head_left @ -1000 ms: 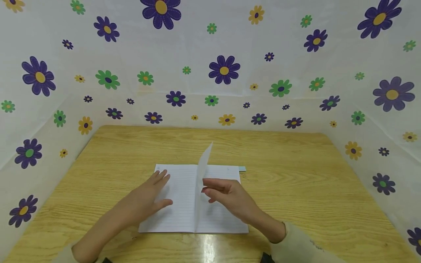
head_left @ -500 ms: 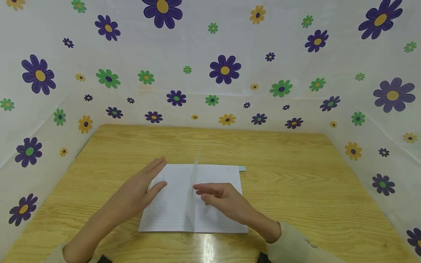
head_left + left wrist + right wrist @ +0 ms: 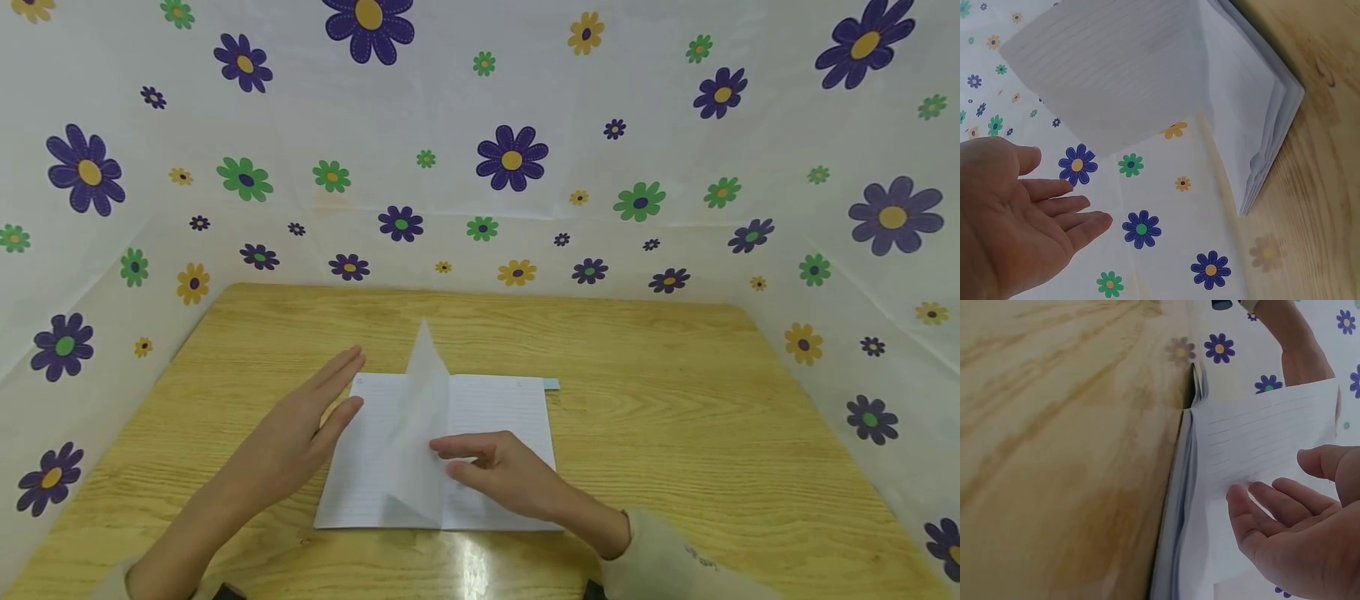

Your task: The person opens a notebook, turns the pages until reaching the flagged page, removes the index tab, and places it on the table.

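Note:
A lined notebook [image 3: 495, 408] lies open on the wooden table. One page [image 3: 423, 417] stands up from its middle and leans over to the left. My right hand [image 3: 506, 471] is over the right half, its fingertips at the raised page and its thumb apart from the fingers. In the right wrist view the fingers [image 3: 1241, 506] are lightly bent in front of the lined page. My left hand [image 3: 300, 425] hovers by the notebook's left edge, fingers straight and holding nothing. The left wrist view shows its palm [image 3: 1016, 237] turned up, apart from the raised page [image 3: 1110, 69].
A pale blue tab [image 3: 552, 384] sticks out at the notebook's upper right edge. The wooden table [image 3: 675, 417] reaches out on all sides of the notebook. White cloth [image 3: 420, 100] printed with flowers closes off the back and both sides.
The raised page has swung from leaning right, past upright, to leaning left. My right hand has followed it a little leftward, and my left hand has drawn back to the left.

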`<state>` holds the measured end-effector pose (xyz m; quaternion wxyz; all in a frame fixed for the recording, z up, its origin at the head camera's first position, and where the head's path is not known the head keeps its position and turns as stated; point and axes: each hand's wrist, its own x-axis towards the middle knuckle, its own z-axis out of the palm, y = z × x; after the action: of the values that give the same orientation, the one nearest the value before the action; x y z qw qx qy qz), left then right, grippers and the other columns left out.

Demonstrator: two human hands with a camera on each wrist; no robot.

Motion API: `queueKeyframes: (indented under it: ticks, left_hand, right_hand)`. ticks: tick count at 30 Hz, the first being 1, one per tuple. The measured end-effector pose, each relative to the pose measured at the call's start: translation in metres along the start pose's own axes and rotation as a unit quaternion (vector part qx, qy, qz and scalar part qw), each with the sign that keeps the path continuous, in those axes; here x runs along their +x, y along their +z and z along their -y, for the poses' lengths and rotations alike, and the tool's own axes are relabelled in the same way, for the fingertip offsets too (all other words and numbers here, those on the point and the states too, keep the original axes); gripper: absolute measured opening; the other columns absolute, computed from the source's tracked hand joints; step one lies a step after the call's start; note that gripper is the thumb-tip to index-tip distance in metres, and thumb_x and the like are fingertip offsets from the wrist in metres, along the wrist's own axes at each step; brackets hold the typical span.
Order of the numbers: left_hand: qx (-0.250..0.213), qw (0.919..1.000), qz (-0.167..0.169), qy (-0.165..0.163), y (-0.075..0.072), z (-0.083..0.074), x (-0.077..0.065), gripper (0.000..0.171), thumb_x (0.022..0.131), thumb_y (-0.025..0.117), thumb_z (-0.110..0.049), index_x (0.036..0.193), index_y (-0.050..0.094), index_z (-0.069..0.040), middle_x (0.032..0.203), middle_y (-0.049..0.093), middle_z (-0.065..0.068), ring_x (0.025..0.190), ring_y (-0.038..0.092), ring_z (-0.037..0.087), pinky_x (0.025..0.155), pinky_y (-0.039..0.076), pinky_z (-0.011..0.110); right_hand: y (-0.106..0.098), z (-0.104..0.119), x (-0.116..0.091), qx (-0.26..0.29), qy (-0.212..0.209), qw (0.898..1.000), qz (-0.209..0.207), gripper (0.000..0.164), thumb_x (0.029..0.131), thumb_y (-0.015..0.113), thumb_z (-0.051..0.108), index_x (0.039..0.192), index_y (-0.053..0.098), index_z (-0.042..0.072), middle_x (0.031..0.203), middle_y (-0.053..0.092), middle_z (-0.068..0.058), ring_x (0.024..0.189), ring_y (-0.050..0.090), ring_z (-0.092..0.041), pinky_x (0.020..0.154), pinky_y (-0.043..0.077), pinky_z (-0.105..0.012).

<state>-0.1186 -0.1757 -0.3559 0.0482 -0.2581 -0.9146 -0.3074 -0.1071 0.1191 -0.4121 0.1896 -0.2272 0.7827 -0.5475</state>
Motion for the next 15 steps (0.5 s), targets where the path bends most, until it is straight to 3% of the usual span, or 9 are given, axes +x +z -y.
queueKeyframes:
  ticks: [8,11,15]
  left_hand:
    - [-0.007,0.9999,0.012,-0.009,0.001,0.000,-0.001,0.059,0.111,0.050,-0.030,0.160,0.034,-0.002,0.168,0.027,0.014,0.152,0.030,0.036,0.115,0.034,0.058]
    - [0.006,0.9990,0.043,-0.011,0.008,0.002,-0.001,0.064,0.109,0.055,-0.032,0.160,0.034,0.001,0.168,0.026,0.017,0.153,0.026,0.038,0.115,0.033,0.059]
    - [0.029,0.9932,0.112,-0.016,0.021,0.005,-0.002,0.069,0.106,0.061,-0.033,0.156,0.036,0.007,0.166,0.026,0.025,0.152,0.022,0.046,0.114,0.033,0.062]
  right_hand:
    - [0.008,-0.001,-0.004,-0.056,0.008,0.998,0.033,0.037,0.104,0.063,0.023,0.139,0.067,0.011,0.138,0.066,-0.002,0.094,0.067,-0.006,0.075,0.053,-0.021]
    - [0.010,-0.001,-0.005,-0.062,0.004,0.997,0.047,0.038,0.105,0.061,0.023,0.141,0.065,0.009,0.138,0.066,-0.003,0.096,0.066,-0.005,0.078,0.053,-0.022]
    - [0.011,-0.003,-0.006,-0.073,-0.001,0.995,0.064,0.040,0.107,0.058,0.024,0.143,0.062,0.008,0.142,0.062,-0.003,0.104,0.063,-0.005,0.086,0.053,-0.023]
